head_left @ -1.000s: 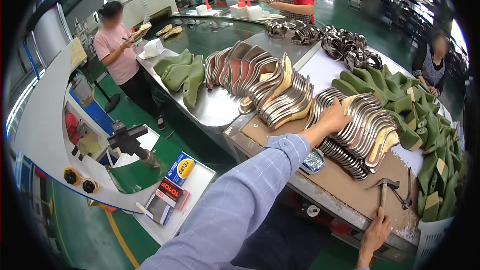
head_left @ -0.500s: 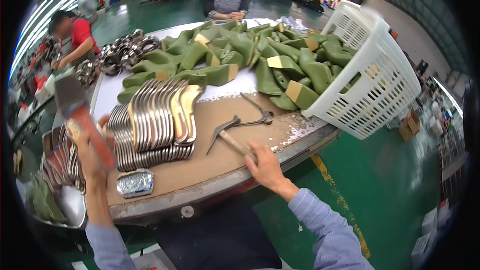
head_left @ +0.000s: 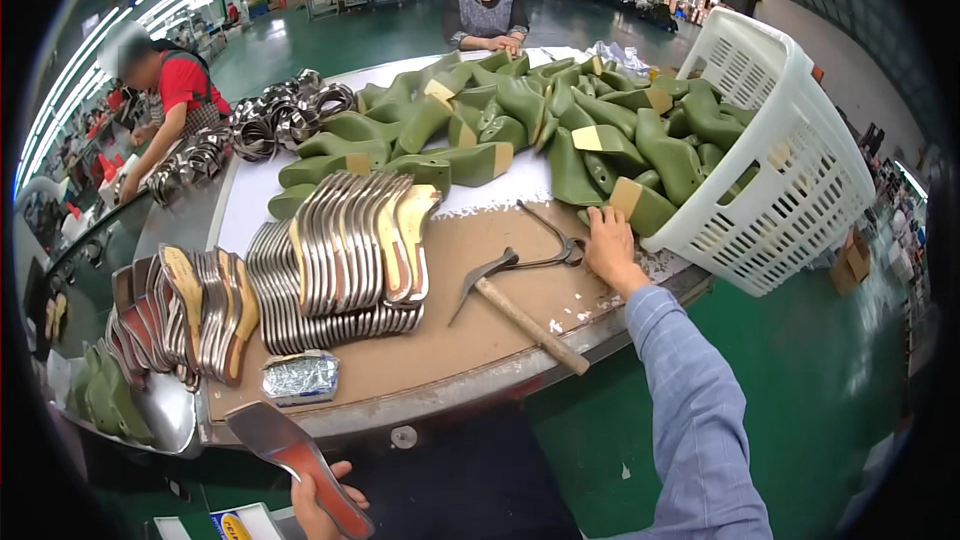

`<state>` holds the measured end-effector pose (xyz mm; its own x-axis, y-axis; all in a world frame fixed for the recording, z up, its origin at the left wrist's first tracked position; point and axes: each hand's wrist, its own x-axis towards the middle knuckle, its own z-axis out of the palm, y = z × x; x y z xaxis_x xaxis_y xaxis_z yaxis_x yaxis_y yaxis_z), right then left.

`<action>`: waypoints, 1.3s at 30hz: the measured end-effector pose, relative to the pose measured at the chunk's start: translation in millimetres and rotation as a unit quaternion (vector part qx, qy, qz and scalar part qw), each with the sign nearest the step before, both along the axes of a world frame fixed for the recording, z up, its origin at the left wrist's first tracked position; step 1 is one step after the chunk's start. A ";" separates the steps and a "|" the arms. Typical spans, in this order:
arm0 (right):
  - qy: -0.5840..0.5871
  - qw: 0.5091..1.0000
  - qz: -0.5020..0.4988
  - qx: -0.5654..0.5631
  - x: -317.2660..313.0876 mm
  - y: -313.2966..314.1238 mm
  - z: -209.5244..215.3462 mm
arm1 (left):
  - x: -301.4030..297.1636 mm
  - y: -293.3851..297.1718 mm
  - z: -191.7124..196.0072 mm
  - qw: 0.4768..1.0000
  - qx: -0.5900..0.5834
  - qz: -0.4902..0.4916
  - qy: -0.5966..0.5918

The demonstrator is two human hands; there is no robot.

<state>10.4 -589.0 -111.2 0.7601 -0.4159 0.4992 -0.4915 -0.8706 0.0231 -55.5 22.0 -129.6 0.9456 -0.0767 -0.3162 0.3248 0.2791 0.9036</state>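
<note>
My left hand [head_left: 318, 508], low at the table's front, is closed round a shoe insole [head_left: 300, 460] with a dark grey front part and a reddish-brown rear. Out to the right, my right hand [head_left: 612, 245] has its fingers stretched out at the near edge of a pile of green shoe lasts [head_left: 575, 175]. Its fingertips reach a last with a tan end [head_left: 640, 205]; whether they touch it I cannot tell. Just left of this hand lie metal pincers [head_left: 550, 258], and a hammer [head_left: 530, 325] with a wooden handle points toward the table's front edge.
Stacked insoles [head_left: 345, 250] stand left of the tools, with another row [head_left: 185, 315] beyond. A foil-wrapped block [head_left: 300, 378] lies in front. A tilted white basket [head_left: 775, 165] borders the lasts at right. Metallic straps [head_left: 290, 115] are heaped far left. Two people are beyond the table.
My left hand has brought the insole down from beside the stacks to the front edge. My right hand has let go of the hammer handle and moved up to the lasts.
</note>
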 end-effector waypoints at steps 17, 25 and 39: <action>0.039 0.992 0.116 0.016 84.3 14.1 17.7 | -40.4 -20.9 20.0 0.998 -0.034 -0.044 0.033; -0.332 0.675 0.163 0.639 25.2 57.6 106.2 | 9.1 -49.5 49.1 0.972 0.067 -0.055 -0.220; -0.168 0.664 0.566 0.459 -146.9 347.2 165.9 | 7.7 -93.6 69.1 0.917 0.057 -0.125 -0.376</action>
